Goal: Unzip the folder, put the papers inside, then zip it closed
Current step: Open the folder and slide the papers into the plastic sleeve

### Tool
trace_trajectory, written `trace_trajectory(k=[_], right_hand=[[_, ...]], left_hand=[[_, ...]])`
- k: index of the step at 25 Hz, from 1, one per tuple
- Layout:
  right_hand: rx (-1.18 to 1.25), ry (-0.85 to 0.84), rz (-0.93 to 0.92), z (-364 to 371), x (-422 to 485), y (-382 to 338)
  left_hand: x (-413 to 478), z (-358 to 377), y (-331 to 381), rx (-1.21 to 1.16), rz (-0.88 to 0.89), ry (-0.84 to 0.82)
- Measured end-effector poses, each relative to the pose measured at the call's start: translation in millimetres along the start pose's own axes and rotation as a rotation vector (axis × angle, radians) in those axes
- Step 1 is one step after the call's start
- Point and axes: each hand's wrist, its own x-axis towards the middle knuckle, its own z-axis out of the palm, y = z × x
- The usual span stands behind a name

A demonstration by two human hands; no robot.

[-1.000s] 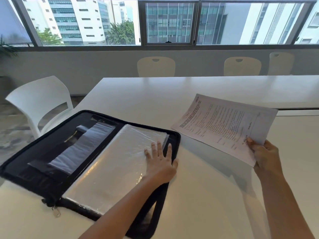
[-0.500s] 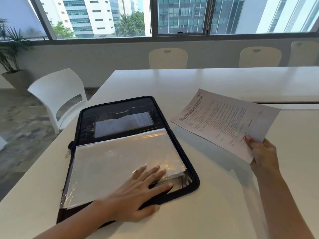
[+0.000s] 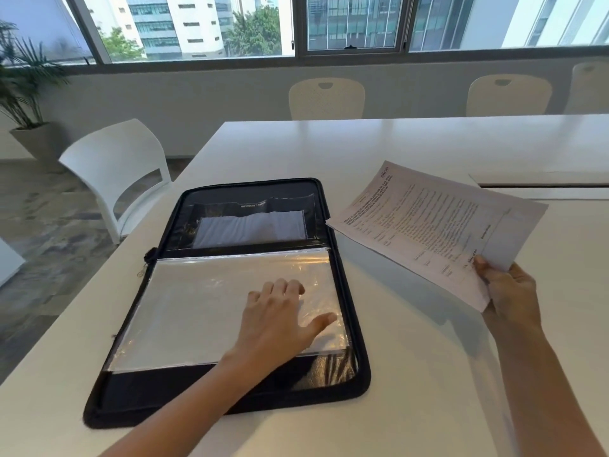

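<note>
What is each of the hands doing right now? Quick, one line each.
Left hand: open, resting on the plastic sleeve in the open folder.
Right hand: closed, holding the papers.

Soft daylight from the windows — glare on the folder, wide-angle bowing at edges

The left forearm reaches in bare from the lower edge, slanting up and to the right. The left hand lies palm down on the folder's plastic sleeve, fingers bent at the knuckles with their tips on it, thumb stretched out to the side. The right forearm rises from the lower right corner. The right hand holds the papers off the table by their near corner, thumb on top, fingers underneath.
</note>
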Motion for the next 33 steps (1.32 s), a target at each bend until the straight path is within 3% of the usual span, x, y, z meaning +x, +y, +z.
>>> trace_trajectory(k=[3, 8, 13, 23, 28, 33], right_hand=[[-0.005, 0.003, 0.014, -1.2, -2.5, -0.8], [-0.019, 0.003, 0.021, -6.3, -7.4, -6.7], [-0.065, -0.079, -0.023, -14.1, -18.5, -21.5], [-0.248, -0.217, -0.07, -7.6, -34.7, -43.7], [-0.303, -0.257, 0.036, -11.7, -47.1, -44.1], [-0.336, -0.279, 0.17, -29.6, -59.3, -41.2]], left_hand=[[15.3, 7.5, 5.8, 0.079, -0.103, -0.096], [24.7, 2.8, -4.5, -0.241, -0.155, -0.044], [36.4, -11.9, -13.3, -0.332, -0.222, -0.097], [44.1, -18.4, -8.0, -0.265, -0.205, -0.124], [48.9, -12.1, -4.4, -0.265, -0.217, -0.2], [83.9, -0.8, 13.3, -0.076, -0.241, -0.195]])
